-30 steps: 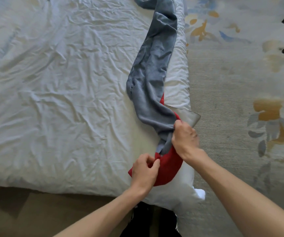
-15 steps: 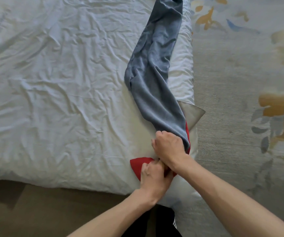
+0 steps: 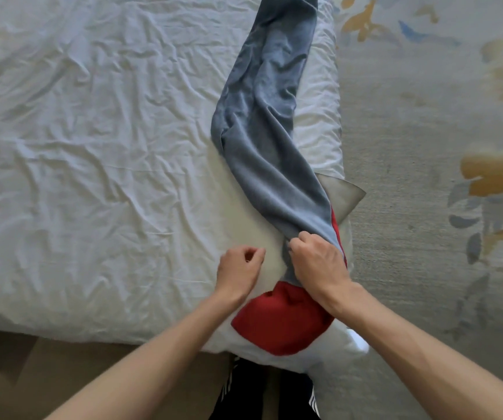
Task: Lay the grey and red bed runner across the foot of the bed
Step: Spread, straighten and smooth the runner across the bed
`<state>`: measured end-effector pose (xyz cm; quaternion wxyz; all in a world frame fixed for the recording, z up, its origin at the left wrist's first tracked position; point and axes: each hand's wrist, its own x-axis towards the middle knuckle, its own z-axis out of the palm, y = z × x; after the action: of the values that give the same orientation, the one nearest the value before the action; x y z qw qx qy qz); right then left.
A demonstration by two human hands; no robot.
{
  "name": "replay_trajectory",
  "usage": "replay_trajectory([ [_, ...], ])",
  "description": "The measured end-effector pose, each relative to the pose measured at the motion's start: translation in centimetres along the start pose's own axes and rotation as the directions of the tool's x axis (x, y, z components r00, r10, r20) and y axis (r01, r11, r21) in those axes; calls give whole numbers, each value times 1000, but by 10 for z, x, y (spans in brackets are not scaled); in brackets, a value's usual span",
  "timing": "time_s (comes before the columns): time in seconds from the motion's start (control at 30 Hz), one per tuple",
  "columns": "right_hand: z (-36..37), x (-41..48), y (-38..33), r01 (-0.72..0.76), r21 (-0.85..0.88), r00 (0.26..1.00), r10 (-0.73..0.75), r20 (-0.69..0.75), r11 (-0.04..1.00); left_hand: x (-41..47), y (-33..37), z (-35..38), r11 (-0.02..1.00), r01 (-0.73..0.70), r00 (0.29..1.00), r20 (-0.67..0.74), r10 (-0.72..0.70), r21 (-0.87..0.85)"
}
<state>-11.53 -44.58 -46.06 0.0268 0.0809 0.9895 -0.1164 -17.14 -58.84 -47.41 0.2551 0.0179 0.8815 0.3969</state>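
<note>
- Wrinkled white sheets cover the bed (image 3: 92, 177), which fills the space to the left of both hands and beyond them; a patterned grey carpet (image 3: 426, 237) with yellow and blue blotches lies off to the right of the right hand.
- Nearest, below the forearms, black trousers with white stripes (image 3: 262, 395) show at the bed's corner, with a brown floor strip (image 3: 62, 374) to the left of the left forearm.
- Between the two wrists, the red end of the bed runner (image 3: 280, 322) lies bunched on the corner of the mattress, partly under the right forearm.
- Left hand (image 3: 239, 268) hovers just left of the runner with fingers loosely curled, thumb and forefinger close together; it holds nothing that I can see and sits over bare sheet.
- Right hand (image 3: 320, 262) is closed in a fist on the grey cloth where grey meets red, knuckles up, gathering the fabric into a narrow neck.
- Just right of that hand, a thin red edge shows along the runner's side, and a pale grey flap of the runner's underside (image 3: 345, 194) sticks out over the bed's edge.
- Beyond the hands, the grey length runs away up the right side of the bed, twisted and folded on itself rather than spread flat, bulging leftward midway and leaving the top of the view.
</note>
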Motion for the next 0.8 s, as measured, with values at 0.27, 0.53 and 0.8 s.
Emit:
replay_trajectory([
  [0.27, 2, -34, 25, 76, 247, 963, -7, -270, 966, 25, 23, 22, 950, 204, 906, 414, -93, -235],
  [0.53, 4, -35, 30, 213, 387, 929, -63, -365, 897, 39, 40, 23, 959, 166, 886, 462, -43, -230],
  [0.8, 14, -42, 35, 136, 433, 914, 56, -403, 891, 39, 51, 17, 986, 40, 860, 507, 47, -161],
])
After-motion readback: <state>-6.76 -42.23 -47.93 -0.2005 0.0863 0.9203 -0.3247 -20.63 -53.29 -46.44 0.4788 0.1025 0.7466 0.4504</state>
